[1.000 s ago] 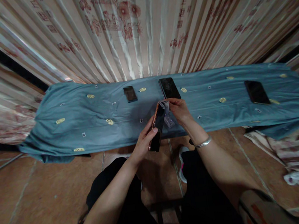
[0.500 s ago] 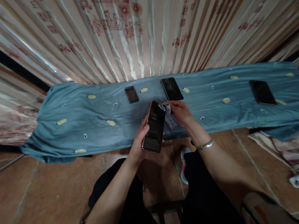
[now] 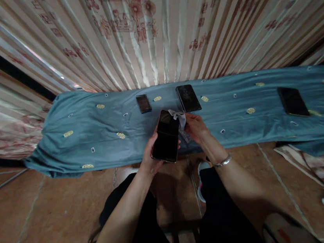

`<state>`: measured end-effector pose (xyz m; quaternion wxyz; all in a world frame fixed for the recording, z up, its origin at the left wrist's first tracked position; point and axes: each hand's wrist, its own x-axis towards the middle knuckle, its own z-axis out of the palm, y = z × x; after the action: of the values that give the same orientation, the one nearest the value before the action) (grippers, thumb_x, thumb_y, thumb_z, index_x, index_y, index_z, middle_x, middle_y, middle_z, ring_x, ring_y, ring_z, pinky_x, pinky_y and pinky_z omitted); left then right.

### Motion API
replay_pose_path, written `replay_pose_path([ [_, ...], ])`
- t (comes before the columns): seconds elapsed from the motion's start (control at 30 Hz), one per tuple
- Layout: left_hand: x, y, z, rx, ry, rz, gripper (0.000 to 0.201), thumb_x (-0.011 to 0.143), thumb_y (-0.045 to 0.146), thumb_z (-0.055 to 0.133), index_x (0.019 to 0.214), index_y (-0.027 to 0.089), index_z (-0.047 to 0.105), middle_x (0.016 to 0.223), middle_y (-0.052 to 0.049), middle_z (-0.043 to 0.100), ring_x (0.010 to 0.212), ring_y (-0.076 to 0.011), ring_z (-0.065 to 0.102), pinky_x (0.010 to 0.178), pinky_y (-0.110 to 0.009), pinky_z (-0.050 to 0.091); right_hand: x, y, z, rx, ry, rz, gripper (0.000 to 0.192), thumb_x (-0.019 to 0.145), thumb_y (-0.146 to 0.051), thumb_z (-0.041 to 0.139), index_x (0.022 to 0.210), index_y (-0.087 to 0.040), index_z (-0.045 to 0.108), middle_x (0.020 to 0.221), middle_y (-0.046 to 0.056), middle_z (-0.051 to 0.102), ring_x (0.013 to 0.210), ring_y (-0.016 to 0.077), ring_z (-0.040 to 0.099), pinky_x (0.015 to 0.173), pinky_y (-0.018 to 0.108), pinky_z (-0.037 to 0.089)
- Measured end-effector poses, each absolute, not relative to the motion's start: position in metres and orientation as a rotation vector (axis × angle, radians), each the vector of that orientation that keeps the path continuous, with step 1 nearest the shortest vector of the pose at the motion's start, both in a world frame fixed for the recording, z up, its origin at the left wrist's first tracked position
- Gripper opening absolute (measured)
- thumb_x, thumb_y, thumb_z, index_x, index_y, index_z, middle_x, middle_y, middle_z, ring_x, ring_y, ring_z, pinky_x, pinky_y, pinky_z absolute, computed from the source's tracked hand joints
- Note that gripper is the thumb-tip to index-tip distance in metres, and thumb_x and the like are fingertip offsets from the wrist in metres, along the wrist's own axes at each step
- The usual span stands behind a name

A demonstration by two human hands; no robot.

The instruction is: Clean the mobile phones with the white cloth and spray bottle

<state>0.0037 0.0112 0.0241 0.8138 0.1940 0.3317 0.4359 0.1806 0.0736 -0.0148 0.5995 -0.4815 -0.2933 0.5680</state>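
Observation:
A black smartphone (image 3: pixel 165 138) lies in my left hand (image 3: pixel 150 154), its dark screen turned up toward me. The thumb of that hand rests along the phone's left side, and fingertips show past its right edge. My right hand (image 3: pixel 196 126) pinches a crumpled grey-white cloth (image 3: pixel 180 120) beside the phone's upper right corner. The cloth reaches that corner, and part of it hangs below my fingers. Both hands are held over the front part of the blue bench cover.
The bench cover (image 3: pixel 133 152) is blue with yellow prints. On it lie a thick black device (image 3: pixel 188 97), a small pixelated object (image 3: pixel 143 103) and a dark tablet or phone (image 3: pixel 293 101) at right. A patterned curtain (image 3: pixel 142 53) hangs behind. Below is a tiled floor (image 3: pixel 30 232).
The phone has turned slightly in my left hand, so its screen faces me more squarely. My right hand still holds the cloth by the upper corner. The view has shifted a little.

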Motion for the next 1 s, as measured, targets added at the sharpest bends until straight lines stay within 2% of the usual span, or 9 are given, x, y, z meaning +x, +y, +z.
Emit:
replay_pose_path([
  [0.13,0.009,0.014,0.025,0.412,0.733,1.021,0.046,0.095,0.039,0.051,0.135,0.019,0.06,0.103,-0.009,0.078,0.097,-0.0277,0.074,0.101,-0.052,0.052,0.176,0.074,-0.017,-1.103,-0.676,1.322,0.016,0.066,-0.038,0.082,0.07,-0.024,0.074,0.072,0.0,0.077,0.07,0.0198,0.072,0.07,0.033,0.06],
  [0.23,0.011,0.017,0.024,0.407,0.783,1.1,0.037,0.091,0.036,0.057,0.124,0.021,0.067,0.111,-0.006,0.077,0.119,-0.0264,0.066,0.11,-0.044,0.047,0.174,0.075,-0.017,-1.108,-0.693,1.309,0.021,0.065,-0.042,0.082,0.072,-0.024,0.074,0.073,0.0,0.077,0.072,0.0206,0.073,0.073,0.035,0.06],
  [0.33,0.013,0.02,0.023,0.426,0.791,1.121,0.032,0.088,0.035,0.061,0.114,0.019,0.071,0.116,-0.006,0.076,0.13,-0.0261,0.06,0.112,-0.039,0.045,0.174,0.076,-0.017,-1.113,-0.664,1.298,0.026,0.061,-0.044,0.085,0.072,-0.024,0.074,0.073,0.0,0.077,0.072,0.0202,0.072,0.071,0.034,0.06],
  [0.47,0.016,0.023,0.02,0.452,0.764,1.163,0.029,0.089,0.033,0.06,0.111,0.018,0.072,0.119,-0.005,0.075,0.133,-0.0258,0.057,0.113,-0.037,0.044,0.172,0.075,-0.017,-1.133,-0.656,1.297,0.03,0.057,-0.046,0.087,0.069,-0.022,0.075,0.067,0.0,0.074,0.062,0.0169,0.066,0.062,0.03,0.056],
  [0.63,0.015,0.026,0.017,0.531,0.759,1.207,0.039,0.089,0.036,0.061,0.124,0.02,0.069,0.121,-0.004,0.074,0.135,-0.0252,0.055,0.116,-0.037,0.039,0.164,0.071,-0.019,-1.16,-0.704,1.26,0.034,0.053,-0.049,0.087,0.069,-0.022,0.076,0.061,-0.004,0.068,0.056,0.0128,0.058,0.055,0.026,0.047],
  [0.73,0.014,0.031,0.014,0.615,0.739,1.265,0.043,0.088,0.037,0.063,0.127,0.022,0.068,0.122,-0.004,0.074,0.134,-0.0247,0.056,0.117,-0.036,0.037,0.16,0.067,-0.021,-1.179,-0.841,1.211,0.033,0.06,-0.051,0.082,0.068,-0.021,0.074,0.06,-0.005,0.064,0.057,0.0107,0.054,0.058,0.025,0.044],
  [0.87,0.013,0.038,0.011,0.672,0.701,1.317,0.046,0.085,0.035,0.066,0.129,0.023,0.067,0.128,-0.003,0.071,0.136,-0.0252,0.053,0.117,-0.035,0.036,0.159,0.061,-0.023,-1.263,-1.113,1.074,0.039,0.071,-0.056,0.071,0.058,-0.02,0.068,0.052,-0.005,0.051,0.054,0.0098,0.045,0.055,0.024,0.036],
  [1.0,0.01,0.043,0.012,0.626,0.678,1.34,0.05,0.082,0.035,0.068,0.13,0.022,0.066,0.13,-0.005,0.07,0.137,-0.0272,0.053,0.115,-0.037,0.04,0.159,0.055,-0.022,-1.342,-1.309,1.0,0.041,0.077,-0.057,0.065,0.065,-0.019,0.072,0.053,-0.005,0.05,0.054,0.0106,0.045,0.054,0.025,0.034],
])
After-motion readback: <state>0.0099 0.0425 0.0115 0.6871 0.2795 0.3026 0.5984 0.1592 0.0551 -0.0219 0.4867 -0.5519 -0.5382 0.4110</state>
